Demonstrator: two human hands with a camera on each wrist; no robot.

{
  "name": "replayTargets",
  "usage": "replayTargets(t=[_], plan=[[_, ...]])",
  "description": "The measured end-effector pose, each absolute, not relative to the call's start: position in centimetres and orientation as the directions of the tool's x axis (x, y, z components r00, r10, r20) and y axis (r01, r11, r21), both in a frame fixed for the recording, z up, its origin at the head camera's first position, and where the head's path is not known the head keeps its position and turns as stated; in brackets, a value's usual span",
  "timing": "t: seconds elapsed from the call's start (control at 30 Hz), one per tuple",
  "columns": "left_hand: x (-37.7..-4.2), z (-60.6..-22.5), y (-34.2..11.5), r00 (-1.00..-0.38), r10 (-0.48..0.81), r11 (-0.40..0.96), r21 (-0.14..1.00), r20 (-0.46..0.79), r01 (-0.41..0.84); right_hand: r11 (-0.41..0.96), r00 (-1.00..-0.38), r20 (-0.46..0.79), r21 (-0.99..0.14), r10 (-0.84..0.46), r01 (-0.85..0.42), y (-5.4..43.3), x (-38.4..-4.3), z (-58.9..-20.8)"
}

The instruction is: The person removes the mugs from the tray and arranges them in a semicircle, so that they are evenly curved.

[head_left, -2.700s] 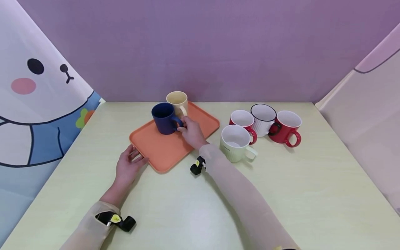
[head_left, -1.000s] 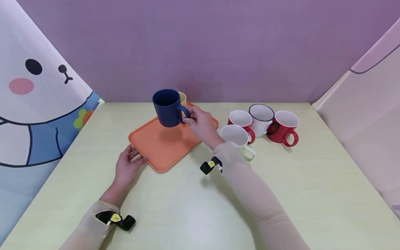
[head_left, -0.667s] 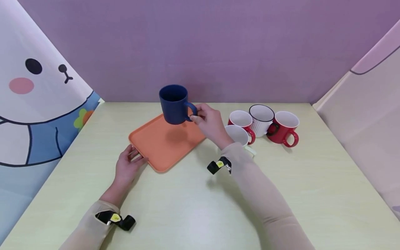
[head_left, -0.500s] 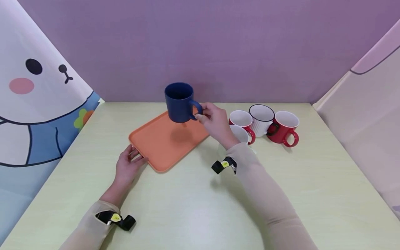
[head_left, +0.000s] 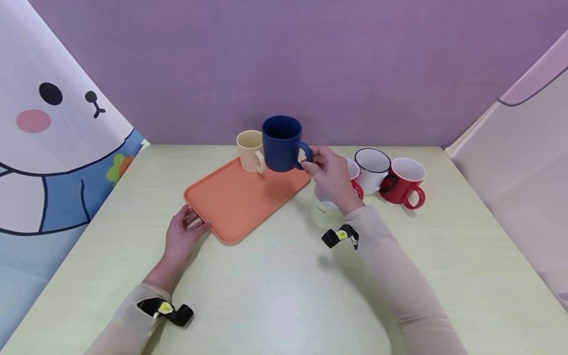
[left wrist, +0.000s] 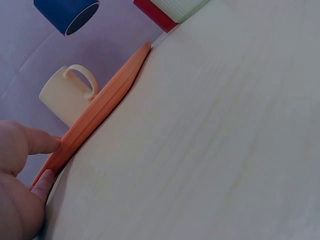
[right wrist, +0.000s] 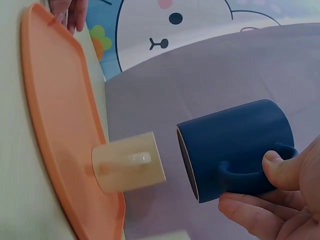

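This looks like a screened-off booth: a pale table [head_left: 266, 301] with purple backdrop [head_left: 284, 64] and cartoon-printed sheet [head_left: 26, 197].

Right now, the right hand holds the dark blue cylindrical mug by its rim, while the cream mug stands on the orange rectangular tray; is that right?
Not by its rim: the right hand holds the dark blue cylindrical mug by its handle, as the right wrist view shows. The cream mug does stand on the orange rectangular tray.

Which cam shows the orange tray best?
Head: most of the orange tray shows from above, the cream mug and blue mug hiding part. Right wrist: slanted, cut off at frame bottom. Left wrist: only its outer side, nearly edge-on.
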State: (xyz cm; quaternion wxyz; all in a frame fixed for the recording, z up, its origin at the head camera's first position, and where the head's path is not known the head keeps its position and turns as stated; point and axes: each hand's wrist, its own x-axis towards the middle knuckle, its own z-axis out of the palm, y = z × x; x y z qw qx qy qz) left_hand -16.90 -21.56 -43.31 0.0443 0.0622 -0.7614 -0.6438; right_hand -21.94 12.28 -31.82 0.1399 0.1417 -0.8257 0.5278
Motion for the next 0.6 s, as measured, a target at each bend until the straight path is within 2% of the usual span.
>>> replayTargets(t=[0.3,0.5,0.6], plan=[[-16.7,-43.2,-21.6,-0.988,-0.152,0.173,0.984,-0.020,-0.046,0.477,-0.890,0.455,-0.777,-0.026,-0.411,14.6,-21.4,-31.8],[-16.6,-43.1,-21.6,-0.987,-0.159,0.172,0.984,-0.020,-0.047,0.500,-0.920,0.393,-0.798,0.010,-0.335,16.4,-20.9,-31.3],[-16.7,-43.1,-21.6,-0.987,-0.160,0.169,0.985,-0.010,-0.038,0.506,-0.916,0.400,-0.794,0.017,-0.337,17.3,-20.7,-31.4]])
